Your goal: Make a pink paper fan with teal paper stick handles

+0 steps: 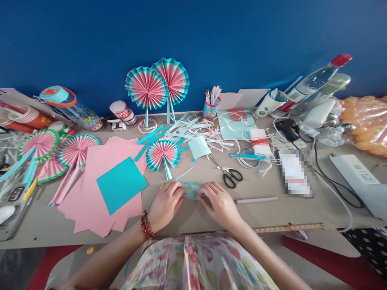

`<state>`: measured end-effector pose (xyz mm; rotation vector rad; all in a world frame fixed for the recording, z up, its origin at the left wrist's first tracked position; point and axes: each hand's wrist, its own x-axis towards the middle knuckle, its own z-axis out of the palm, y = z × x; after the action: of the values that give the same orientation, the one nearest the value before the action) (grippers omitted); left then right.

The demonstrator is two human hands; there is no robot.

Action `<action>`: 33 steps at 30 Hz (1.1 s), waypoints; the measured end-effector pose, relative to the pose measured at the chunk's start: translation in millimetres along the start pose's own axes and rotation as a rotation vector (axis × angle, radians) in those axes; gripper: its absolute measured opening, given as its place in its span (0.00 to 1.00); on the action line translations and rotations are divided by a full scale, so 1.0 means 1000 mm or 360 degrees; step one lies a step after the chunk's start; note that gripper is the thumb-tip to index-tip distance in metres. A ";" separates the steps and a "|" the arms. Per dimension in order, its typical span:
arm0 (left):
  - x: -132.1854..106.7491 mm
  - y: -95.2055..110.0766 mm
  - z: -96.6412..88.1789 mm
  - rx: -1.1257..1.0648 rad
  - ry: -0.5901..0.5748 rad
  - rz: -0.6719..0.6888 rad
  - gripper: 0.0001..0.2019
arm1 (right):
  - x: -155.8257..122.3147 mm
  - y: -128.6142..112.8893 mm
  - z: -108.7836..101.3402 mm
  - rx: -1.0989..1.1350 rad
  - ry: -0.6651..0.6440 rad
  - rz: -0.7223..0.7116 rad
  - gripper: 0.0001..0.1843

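Nearest the camera, both forearms are stretched forward over a flowered garment (193, 262) onto the grey table (266, 213). They angle inward, so the hands meet at the middle. A red bead bracelet (147, 225) is worn on the left wrist.

The left hand (165, 203) is laid palm down with the knuckles raised. Its fingers are bent and closed onto the left end of a small pale teal paper (191, 189). The right hand (220, 204) is held the same way, mirrored, with its fingertips pressed down on the paper's right end. The paper lies flat on the table between the two hands, just ahead of the body, and only its middle is left uncovered.

A ruler (287, 228) is seen along the table's near edge to the right. A pale pen (256, 199) lies just beside the right hand. To the left, a teal square sheet (121, 184) rests on spread pink sheets (87, 201).

Further off, black-handled scissors (229, 175) are placed right of centre. A small pleated fan (162, 155) lies just beyond the hands, amid cut paper strips (193, 131).

Against the blue wall (90, 40), two round fans (146, 88) are stood upright on their sticks, with a cup of pens (211, 108) to their right.
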<state>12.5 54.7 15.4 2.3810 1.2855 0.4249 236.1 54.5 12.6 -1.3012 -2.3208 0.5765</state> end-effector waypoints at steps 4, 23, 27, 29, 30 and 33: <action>-0.004 0.001 0.000 -0.0012 0.0005 -0.0016 0.02 | -0.005 -0.002 0.002 -0.0009 -0.0039 -0.0043 0.04; -0.019 -0.001 0.007 -0.0107 0.0121 -0.0032 0.07 | -0.016 -0.012 0.009 -0.0018 0.0011 0.0032 0.09; -0.019 -0.001 0.008 -0.0150 0.0138 -0.0051 0.07 | -0.013 -0.014 0.011 -0.0078 -0.0028 0.0024 0.10; -0.019 -0.001 0.008 -0.0148 0.0151 -0.0081 0.07 | -0.011 -0.015 0.012 -0.0060 -0.0051 0.0040 0.10; -0.019 -0.001 0.007 -0.0134 0.0160 -0.0101 0.07 | -0.010 -0.015 0.012 -0.0044 -0.0056 0.0056 0.10; -0.018 0.001 0.006 -0.0069 0.0176 -0.0168 0.05 | -0.009 -0.017 0.012 -0.0018 -0.0048 0.0126 0.08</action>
<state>6.0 38.0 9.1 2.2694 1.4284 0.5535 222.0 37.1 10.1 -1.4045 -2.3082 0.6131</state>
